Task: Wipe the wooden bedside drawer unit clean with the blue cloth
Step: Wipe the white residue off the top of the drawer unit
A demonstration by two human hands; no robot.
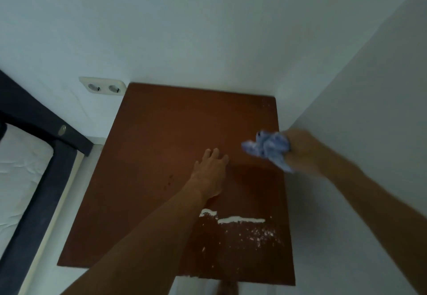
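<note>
Reddish-brown in the head view, the wooden drawer unit (161,144) is set into a white wall (208,28) corner, its top reached over by the left hand (209,170) with fingers straight and close together, while the blue cloth (270,148) is gripped, bunched, in the blurred right hand (302,153) above the right edge, and white residue (240,220) is smeared near the front.

Walls (346,86) hem drawer unit (161,144) (rear, right).

Right hand (302,151) grips bunched blue cloth (269,148); left hand (209,172), fingers straight, apparently resting on drawer unit top (161,144).
</note>
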